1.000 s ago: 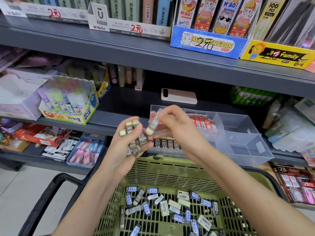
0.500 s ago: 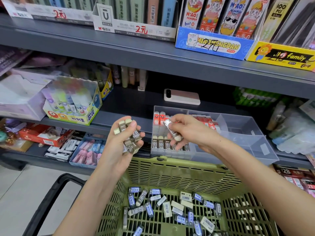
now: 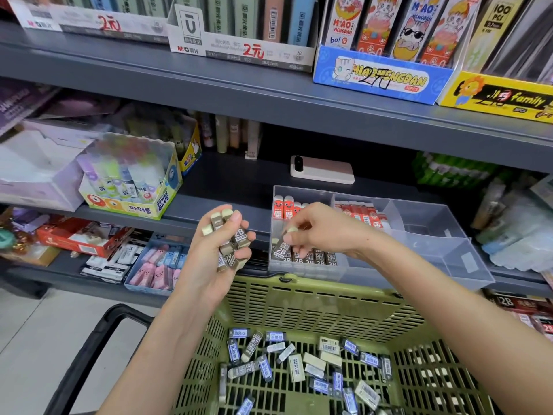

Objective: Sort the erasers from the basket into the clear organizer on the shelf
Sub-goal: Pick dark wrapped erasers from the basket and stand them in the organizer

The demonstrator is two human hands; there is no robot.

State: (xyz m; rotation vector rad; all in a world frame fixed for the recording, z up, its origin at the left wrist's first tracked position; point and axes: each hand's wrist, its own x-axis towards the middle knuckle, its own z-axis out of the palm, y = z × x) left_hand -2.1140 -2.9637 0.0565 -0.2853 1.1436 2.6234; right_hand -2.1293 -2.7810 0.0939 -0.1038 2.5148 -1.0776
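A: Now, which step is in hand?

B: One brown eraser [image 3: 282, 245] is pinched by the right hand [image 3: 317, 232] and lowered into the front-left compartment of the clear organizer [image 3: 449, 253] on the shelf [image 3: 239, 181]. A bundle of erasers [image 3: 232, 242] is gripped in the closed left hand [image 3: 221, 253].

A: And next?

B: It should be stood upright beside the brown row [image 3: 314, 259]. Many erasers remain in the basket [image 3: 299, 304].
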